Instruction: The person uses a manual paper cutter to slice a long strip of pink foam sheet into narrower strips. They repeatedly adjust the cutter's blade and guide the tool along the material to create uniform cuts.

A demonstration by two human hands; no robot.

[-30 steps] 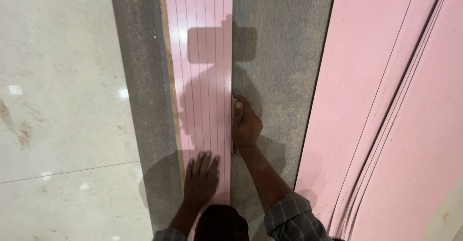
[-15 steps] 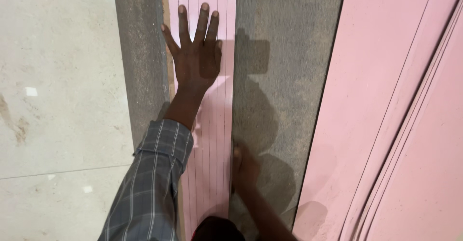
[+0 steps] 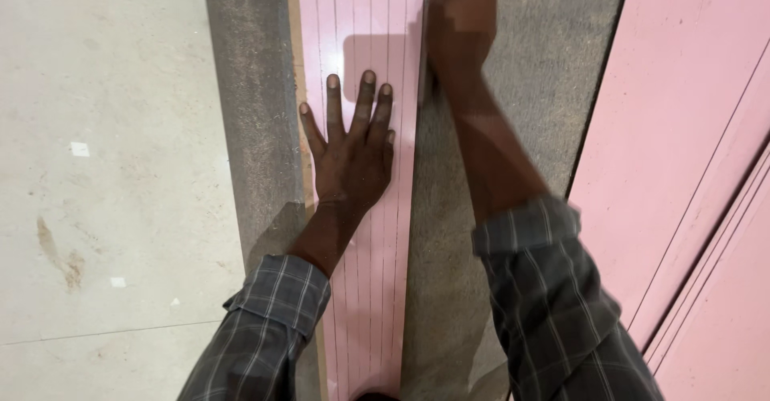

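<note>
— What did you have nearest the camera?

— My two checked grey sleeves at the bottom of the frame. Above them my left hand [image 3: 350,154] lay flat, fingers spread, on the long pink strip with thin lengthwise lines [image 3: 365,232] running up the middle of the frame. It pressed rather than gripped.

— And what had changed?

— Half a second earlier that left hand was stretched far up the strip; now it sat lower, and my right hand [image 3: 459,18] had gone up to the top centre, along the strip's right edge. It was blurred, so I couldn't tell whether its fingers were closed on anything. I judged the hands were working along the strip turn by turn.

— The surroundings?

— The strip lay between two rough grey stone bands [image 3: 249,104], a pale polished floor [image 3: 104,176] filled the left, and wide pink sheets [image 3: 690,128] leaned in on the right.
</note>
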